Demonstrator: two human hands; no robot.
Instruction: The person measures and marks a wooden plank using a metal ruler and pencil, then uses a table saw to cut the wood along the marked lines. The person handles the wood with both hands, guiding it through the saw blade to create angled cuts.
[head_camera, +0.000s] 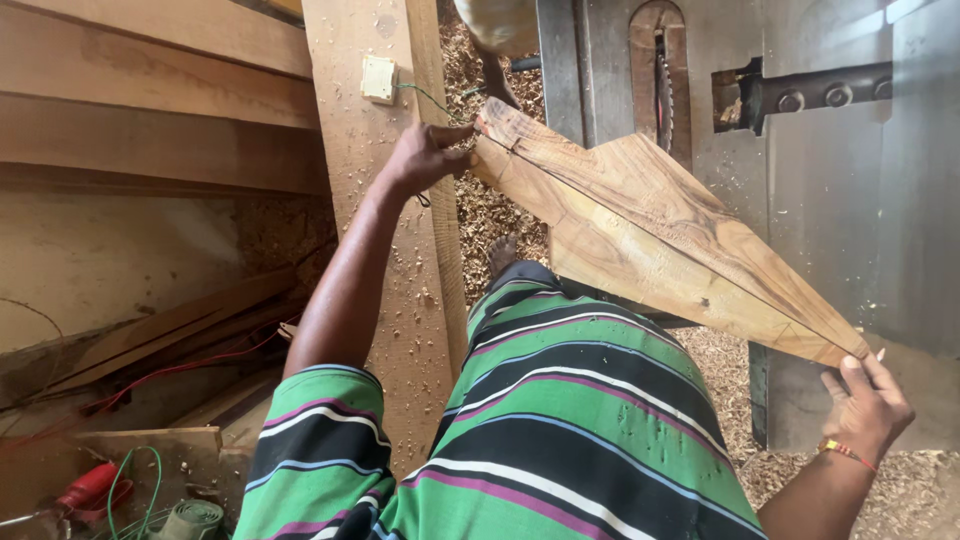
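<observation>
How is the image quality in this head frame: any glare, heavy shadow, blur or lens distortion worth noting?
Head view: daylight is even on the tapered, grain-streaked wooden board and both hands, left hand and right hand, which look sharp; pale glare washes the grey metal saw table at upper right; the lower left corner, with its red tool, sits in dim shadow; straight timber edges bow slightly, suggesting wide-angle distortion.

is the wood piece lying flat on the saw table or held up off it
Held up: the wood piece hangs tilted between the left hand and right hand, near the blade.
</observation>
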